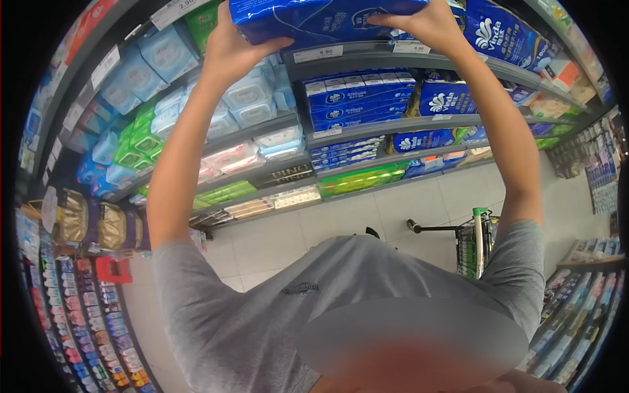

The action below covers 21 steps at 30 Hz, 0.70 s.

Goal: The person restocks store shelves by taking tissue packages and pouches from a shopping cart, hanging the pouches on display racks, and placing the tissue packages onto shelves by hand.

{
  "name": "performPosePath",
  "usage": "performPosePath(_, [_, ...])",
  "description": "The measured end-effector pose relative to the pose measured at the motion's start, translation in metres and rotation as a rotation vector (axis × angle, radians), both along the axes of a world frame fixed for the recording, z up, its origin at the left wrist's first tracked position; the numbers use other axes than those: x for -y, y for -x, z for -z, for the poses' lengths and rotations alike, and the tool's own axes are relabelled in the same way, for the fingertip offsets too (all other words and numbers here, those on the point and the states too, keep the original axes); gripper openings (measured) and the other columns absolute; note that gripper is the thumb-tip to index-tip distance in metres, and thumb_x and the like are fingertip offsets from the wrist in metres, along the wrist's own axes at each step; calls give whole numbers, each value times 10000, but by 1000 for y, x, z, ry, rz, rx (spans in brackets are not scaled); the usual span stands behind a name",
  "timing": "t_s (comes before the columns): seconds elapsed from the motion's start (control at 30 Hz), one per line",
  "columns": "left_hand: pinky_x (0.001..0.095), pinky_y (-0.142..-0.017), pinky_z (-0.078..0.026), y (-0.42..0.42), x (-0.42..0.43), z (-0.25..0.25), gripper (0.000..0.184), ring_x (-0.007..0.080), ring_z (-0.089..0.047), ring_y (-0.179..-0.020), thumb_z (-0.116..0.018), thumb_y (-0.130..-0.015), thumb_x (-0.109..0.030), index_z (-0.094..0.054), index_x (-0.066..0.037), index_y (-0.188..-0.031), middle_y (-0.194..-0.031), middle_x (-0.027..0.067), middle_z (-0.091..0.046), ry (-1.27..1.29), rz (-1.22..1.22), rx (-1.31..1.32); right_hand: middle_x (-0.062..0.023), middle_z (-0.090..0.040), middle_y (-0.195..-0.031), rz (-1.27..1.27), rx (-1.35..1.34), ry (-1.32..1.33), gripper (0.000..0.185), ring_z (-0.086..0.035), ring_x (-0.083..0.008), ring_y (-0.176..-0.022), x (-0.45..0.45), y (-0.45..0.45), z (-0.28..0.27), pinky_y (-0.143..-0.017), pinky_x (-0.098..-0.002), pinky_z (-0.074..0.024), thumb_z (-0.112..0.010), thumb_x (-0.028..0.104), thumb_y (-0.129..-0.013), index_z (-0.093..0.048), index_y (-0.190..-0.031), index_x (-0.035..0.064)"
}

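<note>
A blue plastic-wrapped pack [308, 23], apparently tissues, is held up at the top edge of the view, partly cut off. My left hand [239, 49] grips its left end, thumb along the lower edge. On the right end, my right hand [426, 26] has its thumb pressed against the front face; its other fingers are hidden behind. The pack is level with an upper shelf, just above a 9.90 price tag [319, 54]. Below that shelf stand stacked blue tissue packs [360, 98]. Large blue Vinda packs [501, 36] are to the right of my right hand.
Light-blue wipes packs [247, 98] fill shelves beside my left forearm. A shopping cart [481, 242] with a green-tipped handle stands on the tiled floor [347, 219] near my right elbow. More stocked shelves [583, 308] line the lower right, and others the lower left.
</note>
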<state>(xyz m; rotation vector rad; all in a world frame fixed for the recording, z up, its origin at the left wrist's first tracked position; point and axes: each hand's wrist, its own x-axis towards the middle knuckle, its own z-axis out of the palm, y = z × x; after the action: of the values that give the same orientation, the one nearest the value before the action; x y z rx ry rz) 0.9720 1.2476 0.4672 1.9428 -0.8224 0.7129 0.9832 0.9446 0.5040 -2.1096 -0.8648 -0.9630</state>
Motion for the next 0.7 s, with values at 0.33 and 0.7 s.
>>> performPosePath(0.33, [346, -903, -482, -34, 17, 20, 708, 220, -611, -1029, -894, -604, -156, -540, -17, -1202, -1110, 123, -644, -16, -137, 68, -229, -506, -1274, -21, 226, 88, 1141, -532, -339, -1173, 22, -47, 14, -997, -385, -421, -924, 279, -534, -256, -1431, 56])
performPosePath(0.7, [284, -715, -523, -50, 24, 37, 394, 192, -706, -780, -863, -656, -280, -705, -53, -936, -821, 70, -736, -249, -392, 31, -241, -499, -1249, 9, 311, 301, 977, -486, -404, -1183, 39, -62, 21, -1016, -432, -396, -897, 266, -541, -390, -1331, -6])
